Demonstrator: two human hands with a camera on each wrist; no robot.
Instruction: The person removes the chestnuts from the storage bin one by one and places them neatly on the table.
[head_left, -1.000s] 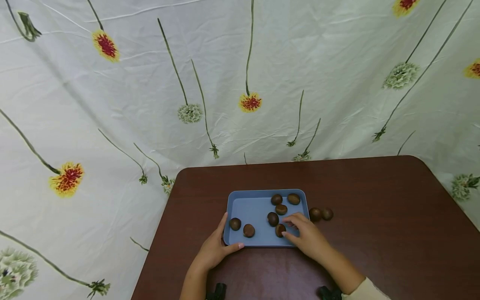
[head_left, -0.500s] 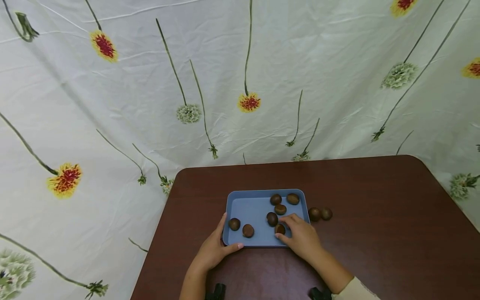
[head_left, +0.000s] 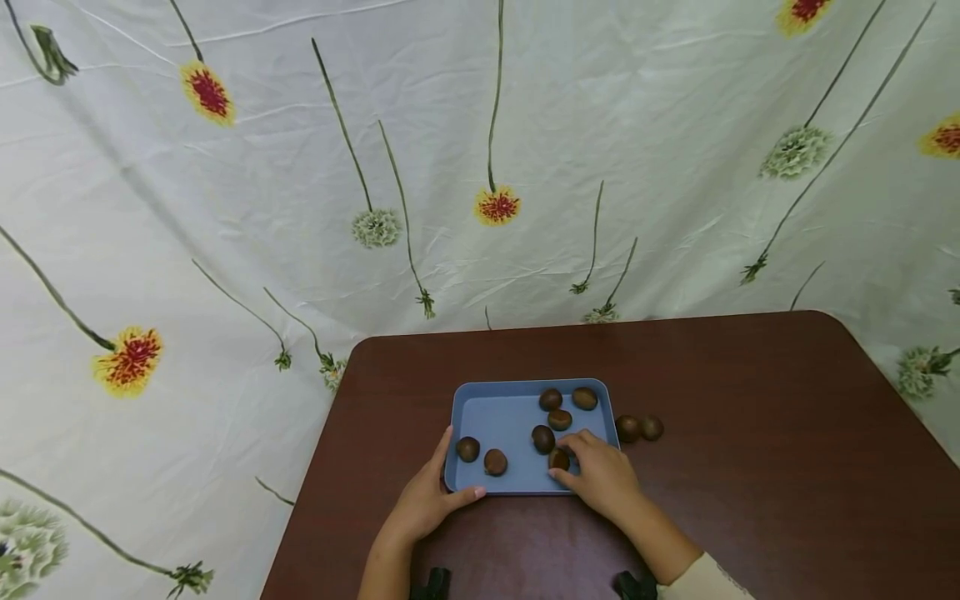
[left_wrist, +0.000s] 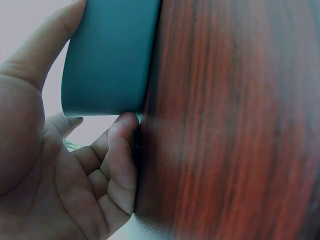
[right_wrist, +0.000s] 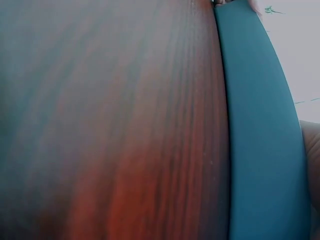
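A shallow blue tray (head_left: pixel 502 417) lies on the table with several brown chestnuts in it. My left hand (head_left: pixel 422 504) grips its front left corner, thumb along the front rim and fingers at the left side; in the left wrist view the lower fingers (left_wrist: pixel 122 167) curl beside the tray wall (left_wrist: pixel 112 60). Reaching over the front right part, my right hand (head_left: pixel 606 479) pinches a chestnut (head_left: pixel 558 459) between thumb and fingers, low in the tray. Another chestnut (head_left: pixel 543 439) sits right behind it. The right wrist view shows mostly the tray's outer wall (right_wrist: pixel 265 130); the held chestnut is hidden there.
Just outside the tray's right side, two chestnuts (head_left: pixel 640 428) lie side by side on the dark brown table (head_left: pixel 787 433). A white cloth (head_left: pixel 450 275) with printed flowers hangs behind the table.
My right hand has moved slightly left, and its thumb and fingers have come together round the front right chestnut. The left hand keeps its grip on the tray corner.
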